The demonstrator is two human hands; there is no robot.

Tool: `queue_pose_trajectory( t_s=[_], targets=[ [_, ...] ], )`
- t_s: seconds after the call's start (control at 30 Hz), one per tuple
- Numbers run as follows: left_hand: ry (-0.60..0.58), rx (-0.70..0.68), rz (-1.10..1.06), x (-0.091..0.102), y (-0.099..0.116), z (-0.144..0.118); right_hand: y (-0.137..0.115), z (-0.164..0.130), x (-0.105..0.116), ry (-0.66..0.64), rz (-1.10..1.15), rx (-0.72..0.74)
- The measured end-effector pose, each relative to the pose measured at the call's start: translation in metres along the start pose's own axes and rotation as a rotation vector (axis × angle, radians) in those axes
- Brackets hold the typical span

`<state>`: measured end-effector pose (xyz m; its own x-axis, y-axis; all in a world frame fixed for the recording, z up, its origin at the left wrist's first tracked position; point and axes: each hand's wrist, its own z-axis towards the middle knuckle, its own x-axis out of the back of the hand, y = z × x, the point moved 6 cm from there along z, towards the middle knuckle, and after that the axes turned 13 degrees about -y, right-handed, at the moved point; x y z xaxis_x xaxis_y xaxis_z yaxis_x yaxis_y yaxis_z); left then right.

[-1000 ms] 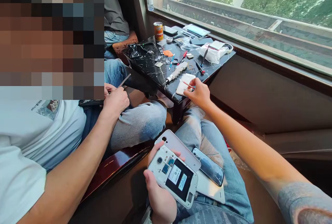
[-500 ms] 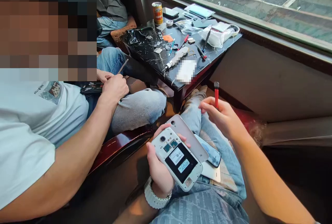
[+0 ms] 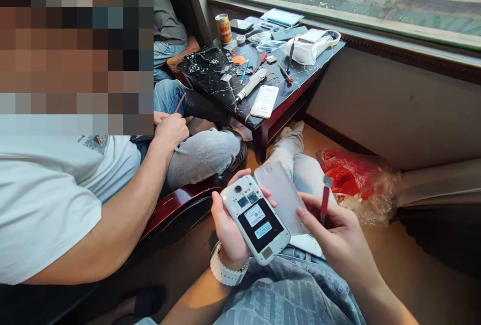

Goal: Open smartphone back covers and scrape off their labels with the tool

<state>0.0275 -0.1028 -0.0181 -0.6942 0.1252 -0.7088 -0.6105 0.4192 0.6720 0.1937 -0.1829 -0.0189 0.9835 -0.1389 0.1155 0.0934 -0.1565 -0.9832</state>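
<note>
Phone [image 3: 259, 220], back open, lies gripped in my left hand [image 3: 230, 232] over my lap, the loose cover [image 3: 281, 195] just behind it. My right hand [image 3: 340, 237], at three o'clock from the phone, pinches a red tool [image 3: 323, 199] upright, near the cover's edge.

Between the fingers [image 3: 225, 214] of the left hand [image 3: 229, 234], the white plastic phone with its back open [image 3: 257, 219] looks smooth and matt, its black battery glossy. Behind it the pale matt plastic back cover [image 3: 281, 194] shows. The right hand [image 3: 338, 234] pinches a red plastic pry tool with a dull metal tip [image 3: 324, 195]. Beyond the fingers, the black marbled desk [image 3: 210, 82] shines; beside them, crinkled red plastic wrap [image 3: 356, 179] glints.
</note>
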Motion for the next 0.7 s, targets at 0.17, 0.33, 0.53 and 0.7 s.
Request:
queue_pose_trajectory(
  t_s=[0.17,0.33,0.53,0.7],
  targets=[
    [0.045,0.049,0.005,0.002,-0.001,0.001,-0.021,-0.008,0.023,0.185,-0.186,0.237],
    [0.103,0.068,0.087,0.008,-0.01,0.002,-0.041,-0.024,-0.01,0.1,-0.494,0.553],
    [0.07,0.083,0.09,0.008,-0.02,0.003,-0.035,-0.03,-0.058,-0.055,-0.636,0.689],
    [0.02,0.075,0.001,0.005,-0.025,0.002,-0.023,-0.026,-0.073,-0.129,-0.617,0.635]
  ],
)
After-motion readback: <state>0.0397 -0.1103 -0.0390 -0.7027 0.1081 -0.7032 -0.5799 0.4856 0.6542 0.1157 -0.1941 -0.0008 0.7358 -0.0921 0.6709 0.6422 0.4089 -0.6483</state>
